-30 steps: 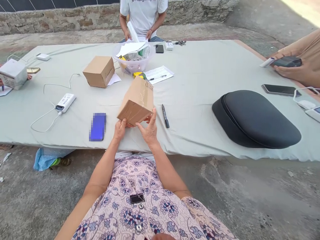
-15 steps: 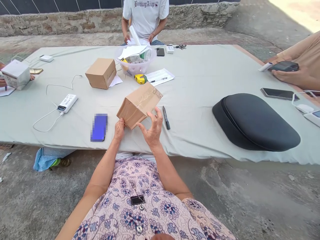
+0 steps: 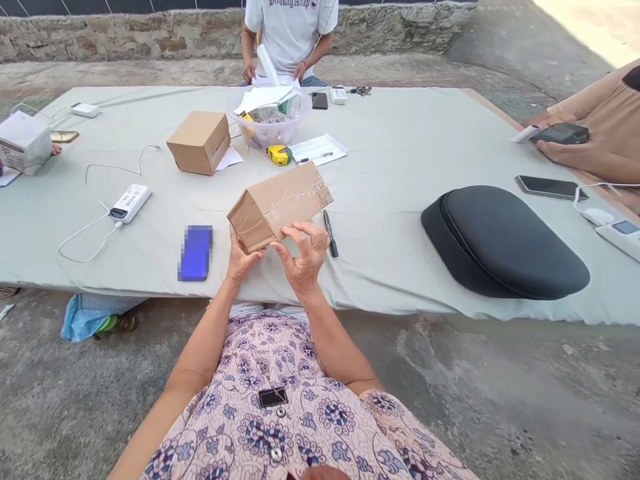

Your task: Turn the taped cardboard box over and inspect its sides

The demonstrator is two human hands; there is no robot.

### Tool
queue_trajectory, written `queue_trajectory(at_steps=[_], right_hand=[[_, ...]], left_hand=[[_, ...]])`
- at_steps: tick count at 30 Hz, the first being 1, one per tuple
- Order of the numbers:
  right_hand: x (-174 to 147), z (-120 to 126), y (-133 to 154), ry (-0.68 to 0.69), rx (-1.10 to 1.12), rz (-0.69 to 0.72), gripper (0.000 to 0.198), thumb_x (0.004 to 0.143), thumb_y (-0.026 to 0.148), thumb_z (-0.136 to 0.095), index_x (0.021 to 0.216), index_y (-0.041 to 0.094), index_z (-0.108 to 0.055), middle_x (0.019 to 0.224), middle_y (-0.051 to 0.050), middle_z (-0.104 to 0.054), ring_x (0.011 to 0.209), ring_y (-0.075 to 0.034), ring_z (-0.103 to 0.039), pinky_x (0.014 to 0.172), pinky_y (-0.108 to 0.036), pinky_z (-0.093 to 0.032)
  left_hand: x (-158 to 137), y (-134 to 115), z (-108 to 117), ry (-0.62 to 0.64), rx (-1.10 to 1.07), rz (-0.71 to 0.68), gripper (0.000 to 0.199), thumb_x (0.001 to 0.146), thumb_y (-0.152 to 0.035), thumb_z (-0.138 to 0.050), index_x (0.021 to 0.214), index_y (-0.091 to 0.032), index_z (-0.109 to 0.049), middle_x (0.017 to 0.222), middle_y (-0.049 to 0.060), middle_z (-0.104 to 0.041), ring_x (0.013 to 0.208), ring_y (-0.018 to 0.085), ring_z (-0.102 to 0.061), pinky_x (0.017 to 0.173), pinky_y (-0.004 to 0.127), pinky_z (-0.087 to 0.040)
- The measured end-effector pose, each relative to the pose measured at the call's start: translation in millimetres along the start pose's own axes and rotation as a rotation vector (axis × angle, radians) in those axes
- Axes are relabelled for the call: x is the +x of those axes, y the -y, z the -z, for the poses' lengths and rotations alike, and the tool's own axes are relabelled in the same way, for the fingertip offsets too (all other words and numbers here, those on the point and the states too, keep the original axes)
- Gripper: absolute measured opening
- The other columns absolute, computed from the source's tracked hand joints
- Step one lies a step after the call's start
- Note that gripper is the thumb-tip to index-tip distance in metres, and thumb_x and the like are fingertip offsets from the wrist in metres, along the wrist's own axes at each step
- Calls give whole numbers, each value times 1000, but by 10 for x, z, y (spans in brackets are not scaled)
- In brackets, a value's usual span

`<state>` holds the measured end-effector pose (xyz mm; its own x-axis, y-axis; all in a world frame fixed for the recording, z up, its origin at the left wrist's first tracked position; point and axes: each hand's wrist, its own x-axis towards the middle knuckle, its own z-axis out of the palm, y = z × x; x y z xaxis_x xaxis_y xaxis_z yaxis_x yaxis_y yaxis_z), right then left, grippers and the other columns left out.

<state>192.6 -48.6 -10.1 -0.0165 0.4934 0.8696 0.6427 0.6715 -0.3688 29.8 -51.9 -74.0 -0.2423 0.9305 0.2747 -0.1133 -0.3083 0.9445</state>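
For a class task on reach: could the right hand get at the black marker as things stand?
Probably yes. The black marker lies right beside the right hand, with nothing seen between them. That hand seems to touch the tilted cardboard box, but the left hand supports it.

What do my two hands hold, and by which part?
A cardboard box: the left hand holds its left end; the right hand touches its near edge.

One head-worn camera looks forward and down from above and behind the left grip [image 3: 241, 259] and right grip [image 3: 304, 261], near them, taking in the bench [image 3: 380, 177] around and a stone wall [image 3: 100, 39] beyond.
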Motion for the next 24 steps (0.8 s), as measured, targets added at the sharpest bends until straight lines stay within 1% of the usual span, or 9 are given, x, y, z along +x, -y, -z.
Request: queue_trajectory(at_steps=[2,4,8,10,12,14,16,20,24], right_hand=[[2,30,37,35,-23,-9,22,94,46,-62,101,28,-71,103,-6,-62,105,-22,-61,102,-41,-44],[0,53,63,76,-30,-34,20,94,44,-61,101,30,-72,100,-5,-61,104,-22,-61,105,-42,-41],[17,48,94,155,9,-101,20,97,41,-57,106,33,-73,101,-4,-60,104,-22,-60,112,-45,-34],[37,18,122,168,16,-114,21,96,45,-58,105,32,-73,101,-5,-60,103,-22,-59,112,-45,-33],[61,-23,165,162,5,-111,25,93,51,-61,100,30,-73,97,-5,-60,99,-22,-59,110,-44,-35],[87,-60,210,157,-4,-112,29,90,56,-63,94,28,-72,94,-4,-60,95,-22,-58,109,-44,-36],[115,-78,234,171,2,-117,29,89,56,-64,91,28,-72,92,-4,-61,94,-21,-58,109,-44,-35],[165,-28,146,203,37,-80,24,94,51,-62,98,31,-73,94,-2,-64,95,-19,-60,113,-45,-30],[194,67,-83,169,5,-81,21,99,43,-56,101,31,-74,97,-2,-66,95,-18,-62,110,-43,-33]], left_hand=[[-1,-30,-8,-41,42,-45,123,55,-62,-89,155,-31,-25,137,13,-60,120,31,-63,99,44,-55],[-1,-36,2,-53,81,-60,115,57,-68,-85,152,-28,-34,139,14,-58,129,33,-57,105,45,-52],[-13,-5,51,-71,146,-68,109,61,-85,-68,146,-21,-44,140,17,-56,132,36,-54,109,47,-48],[-20,10,70,-89,165,-87,109,61,-86,-66,145,-20,-45,143,18,-54,136,36,-50,114,46,-43],[-23,22,81,-96,162,-80,110,60,-86,-68,145,-20,-44,144,18,-53,137,36,-49,115,45,-41],[-20,39,91,-99,147,-66,109,61,-84,-69,145,-20,-43,143,18,-54,135,35,-52,114,45,-43],[-11,66,106,-100,124,-65,105,63,-82,-69,143,-19,-44,141,19,-56,132,34,-55,113,45,-44],[6,126,134,-94,65,-86,100,66,-83,-67,139,-18,-47,138,19,-56,130,33,-56,108,44,-48],[12,146,135,-87,28,-2,96,68,-84,-63,138,-20,-47,139,19,-53,125,34,-58,84,38,-61]])
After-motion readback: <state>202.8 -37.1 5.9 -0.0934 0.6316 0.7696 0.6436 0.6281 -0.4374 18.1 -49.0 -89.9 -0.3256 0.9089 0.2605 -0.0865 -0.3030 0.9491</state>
